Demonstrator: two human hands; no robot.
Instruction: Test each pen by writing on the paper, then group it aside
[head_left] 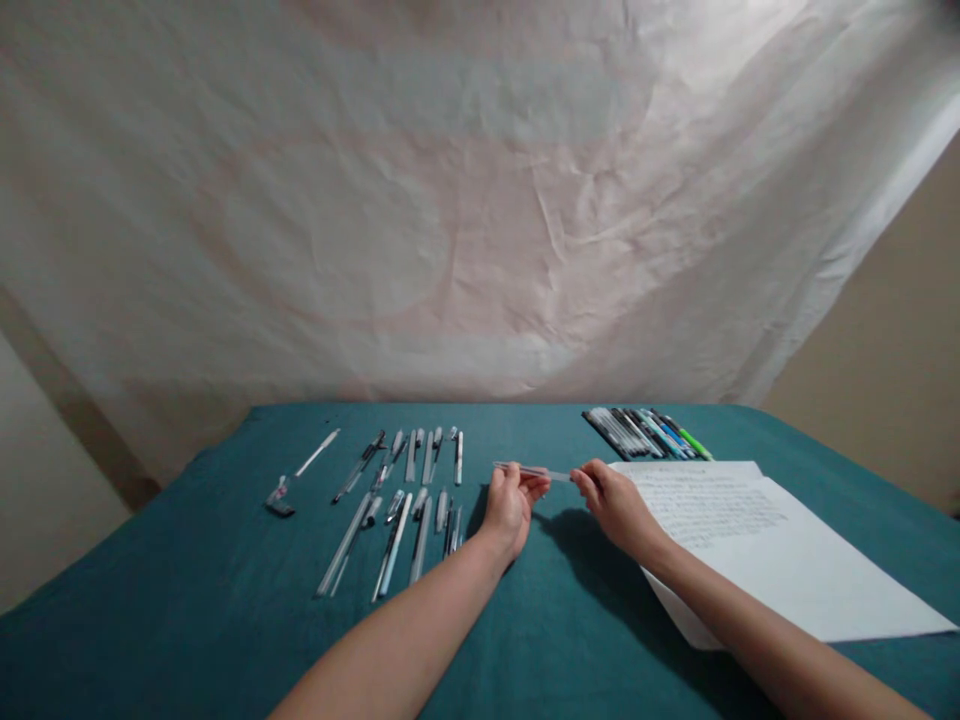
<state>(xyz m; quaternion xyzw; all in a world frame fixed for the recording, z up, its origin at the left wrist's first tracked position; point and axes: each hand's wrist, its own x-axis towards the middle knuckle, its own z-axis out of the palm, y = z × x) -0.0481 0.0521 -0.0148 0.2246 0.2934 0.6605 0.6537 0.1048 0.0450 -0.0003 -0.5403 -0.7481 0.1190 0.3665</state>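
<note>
Above the middle of the table, a slim clear pen barrel point(556, 475) is held level between my two hands. My left hand point(511, 508) is closed around its left part, with the tip sticking out past the fingers. At the right end, my right hand point(611, 502) pinches it between thumb and fingers. Whether a refill sits inside is too small to tell. Left of my hands lie taken-apart pens in two rows: clear barrels point(345, 545), caps point(394, 505) and a light blue pen part point(396, 550).
Handwritten paper sheets point(795, 570) lie under and beyond my right forearm. Several pens point(652, 435) lie side by side at the back right. A white stick point(317, 452) and a small crumpled clear-and-black item point(279, 498) lie far left. Green cloth point(187, 600) covers the table; a pale sheet point(480, 220) hangs behind.
</note>
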